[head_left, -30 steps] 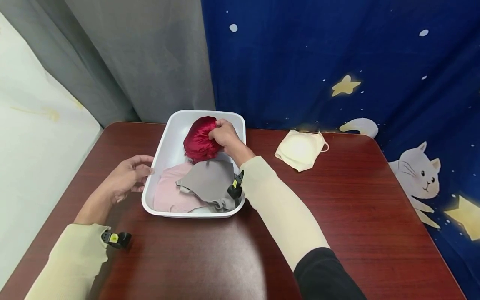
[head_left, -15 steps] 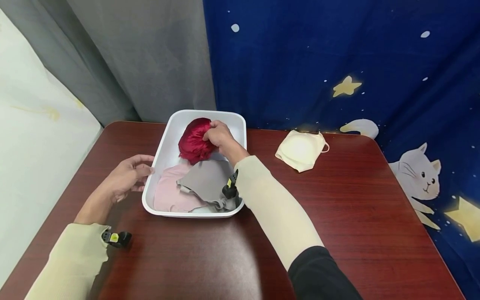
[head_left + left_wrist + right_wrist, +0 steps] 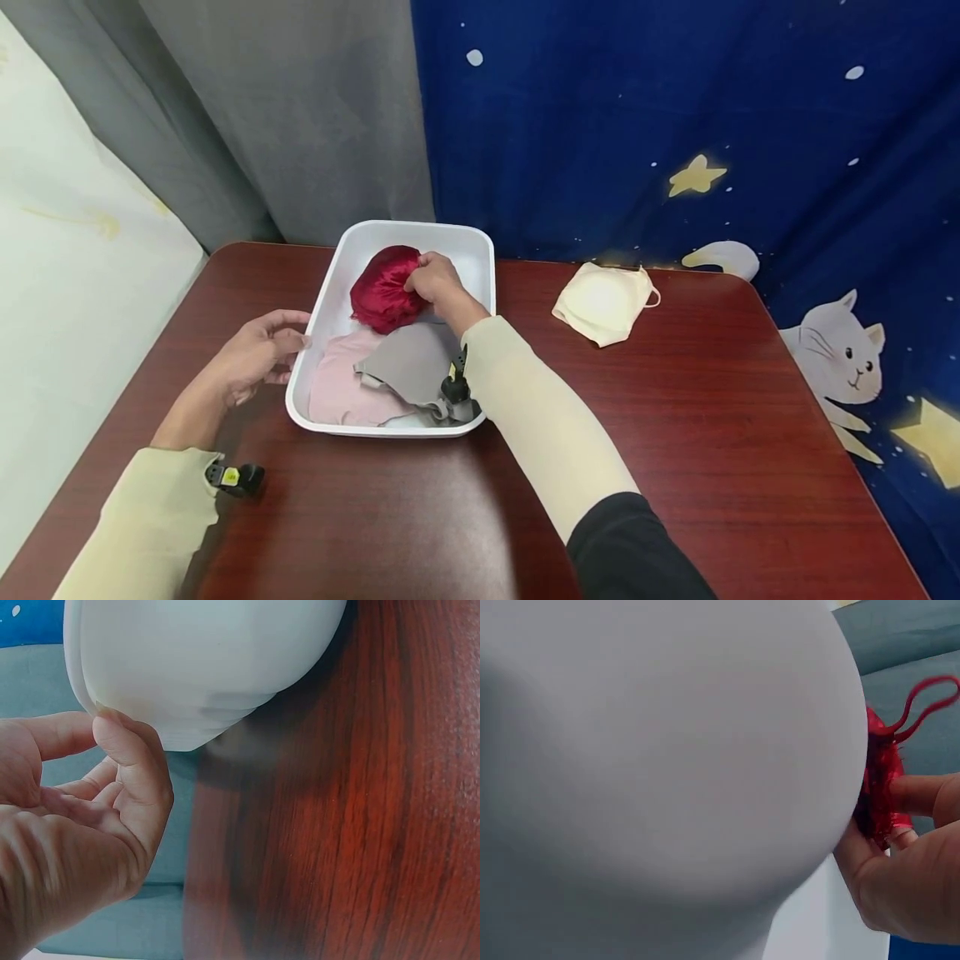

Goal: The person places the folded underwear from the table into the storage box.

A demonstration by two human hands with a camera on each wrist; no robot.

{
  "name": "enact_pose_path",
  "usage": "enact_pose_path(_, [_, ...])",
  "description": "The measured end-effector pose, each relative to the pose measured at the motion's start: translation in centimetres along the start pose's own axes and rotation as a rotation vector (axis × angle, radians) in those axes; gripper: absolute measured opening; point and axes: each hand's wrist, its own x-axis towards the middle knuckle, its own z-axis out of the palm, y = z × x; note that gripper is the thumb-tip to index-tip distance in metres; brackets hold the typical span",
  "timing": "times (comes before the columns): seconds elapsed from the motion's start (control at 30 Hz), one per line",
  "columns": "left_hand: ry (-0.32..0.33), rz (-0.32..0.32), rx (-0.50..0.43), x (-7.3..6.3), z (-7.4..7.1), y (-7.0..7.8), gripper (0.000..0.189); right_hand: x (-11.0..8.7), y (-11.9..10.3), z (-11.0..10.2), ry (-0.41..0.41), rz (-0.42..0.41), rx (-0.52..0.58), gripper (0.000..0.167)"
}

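Note:
In the head view my left hand (image 3: 258,354) pinches the left rim of a white plastic tub (image 3: 324,296) between thumb and index finger. My right hand (image 3: 435,283) reaches into the tub and pinches the edge of a folded red satin bra (image 3: 382,287); a thin red strap loop (image 3: 922,705) sticks out of it in the right wrist view. Nearer the front of the tub lie a grey moulded-cup bra (image 3: 416,358) and, partly under it, a pink folded garment (image 3: 348,383). The smooth grey cup fills much of the right wrist view, hiding part of the red bra.
To the right of the tub, a cream folded bra (image 3: 603,302) with a strap loop lies on the brown wooden table (image 3: 675,433). Grey and blue curtains (image 3: 540,125) hang along the table's back edge. A white wall or sheet (image 3: 67,250) borders its left side.
My right hand has moved left and slightly toward me inside the tub, bringing the red bra with it. The left hand keeps its hold on the rim.

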Motion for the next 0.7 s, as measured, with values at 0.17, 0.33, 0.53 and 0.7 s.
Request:
enact_pose_path(0.17, [0.007, 0.006, 0.017, 0.1, 0.1, 0.0, 0.048, -0.1, 0.1, -0.3, 0.049, 0.018, -0.137, 0.031])
enact_pose_path(0.33, [0.004, 0.008, 0.009, 0.1, 0.1, -0.1, 0.048, -0.2, 0.0, -0.3, 0.075, 0.016, -0.314, 0.028])
enact_pose_path(0.53, [-0.003, 0.008, -0.001, 0.1, 0.1, -0.2, 0.049, -0.5, -0.2, 0.2, 0.089, 0.021, -0.523, 0.033])
enact_pose_path(0.7, [0.001, 0.006, -0.001, 0.2, 0.2, -0.1, 0.047, -0.7, -0.1, 0.7, 0.086, 0.020, -0.636, 0.031])
